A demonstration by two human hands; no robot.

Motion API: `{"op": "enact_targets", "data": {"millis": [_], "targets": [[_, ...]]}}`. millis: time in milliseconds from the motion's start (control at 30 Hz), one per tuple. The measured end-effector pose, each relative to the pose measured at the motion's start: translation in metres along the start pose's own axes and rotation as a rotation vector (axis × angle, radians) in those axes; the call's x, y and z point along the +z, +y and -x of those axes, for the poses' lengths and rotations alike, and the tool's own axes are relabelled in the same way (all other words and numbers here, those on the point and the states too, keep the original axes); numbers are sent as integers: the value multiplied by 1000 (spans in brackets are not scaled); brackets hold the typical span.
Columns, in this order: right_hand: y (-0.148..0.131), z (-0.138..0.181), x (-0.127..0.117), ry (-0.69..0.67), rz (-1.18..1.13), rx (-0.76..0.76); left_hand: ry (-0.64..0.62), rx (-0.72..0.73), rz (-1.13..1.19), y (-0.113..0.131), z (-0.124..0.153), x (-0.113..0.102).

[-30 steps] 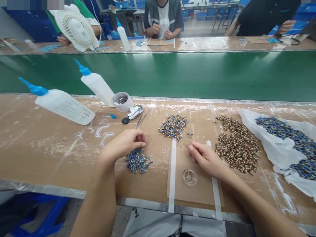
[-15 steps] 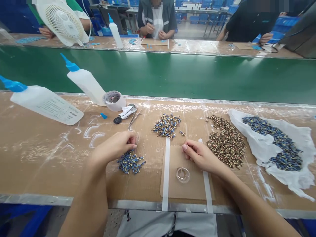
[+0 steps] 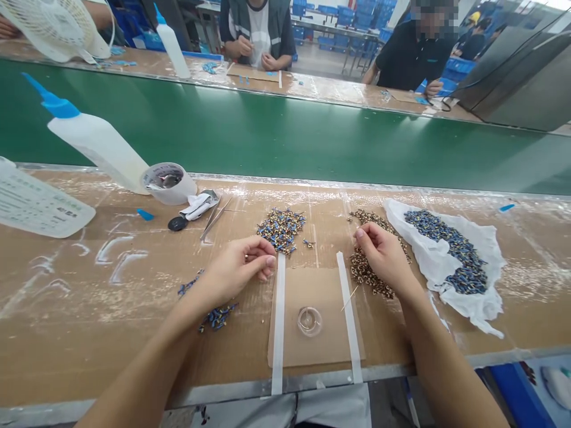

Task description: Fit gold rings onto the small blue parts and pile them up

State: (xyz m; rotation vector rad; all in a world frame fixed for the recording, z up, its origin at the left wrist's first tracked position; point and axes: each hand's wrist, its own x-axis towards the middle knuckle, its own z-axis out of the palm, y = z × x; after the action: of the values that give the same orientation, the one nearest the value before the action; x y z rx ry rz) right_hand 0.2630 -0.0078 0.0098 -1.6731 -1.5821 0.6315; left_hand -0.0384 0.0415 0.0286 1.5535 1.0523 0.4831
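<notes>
My left hand (image 3: 250,264) is over the table, left of the taped cardboard piece (image 3: 292,353). Its fingers are curled with the thumb close to them; whatever they may hold is too small to make out. Partly behind that wrist lies a heap of small blue pieces (image 3: 217,318). Above the brown-gold ring-like pieces (image 3: 372,279), my right hand (image 3: 379,249) has thumb and forefinger pinched together, their contents unclear. A thin stick (image 3: 350,298) shows below this hand; whether it is held I cannot tell. A small clear dish (image 3: 309,321) sits on the cardboard.
A mixed heap of blue and gold pieces (image 3: 282,229) lies beyond the cardboard. White cloth (image 3: 493,297) bears more blue pieces. Tweezers (image 3: 215,220), a tape roll (image 3: 168,184) and two white bottles (image 3: 100,142) stand or lie left. Behind runs a green belt (image 3: 267,131); people sit across it.
My left hand has come away from the blue heap toward the cardboard. My right hand has shifted from the cardboard's far edge to the brown-gold pieces. The view has turned right.
</notes>
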Motion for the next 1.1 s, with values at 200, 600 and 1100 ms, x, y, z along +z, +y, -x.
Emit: {"op": "enact_targets", "data": {"millis": [200,600,1100], "targets": [[-19,9,1,-496,-220,-54,-83,-71,156,-9,-7,23],[-48,34,37,-791,-301,-103,-124,78,107,-10,-7,45],[-44,31,27,-736,-530,63,-140,64,123,-12,-8,52]]}}
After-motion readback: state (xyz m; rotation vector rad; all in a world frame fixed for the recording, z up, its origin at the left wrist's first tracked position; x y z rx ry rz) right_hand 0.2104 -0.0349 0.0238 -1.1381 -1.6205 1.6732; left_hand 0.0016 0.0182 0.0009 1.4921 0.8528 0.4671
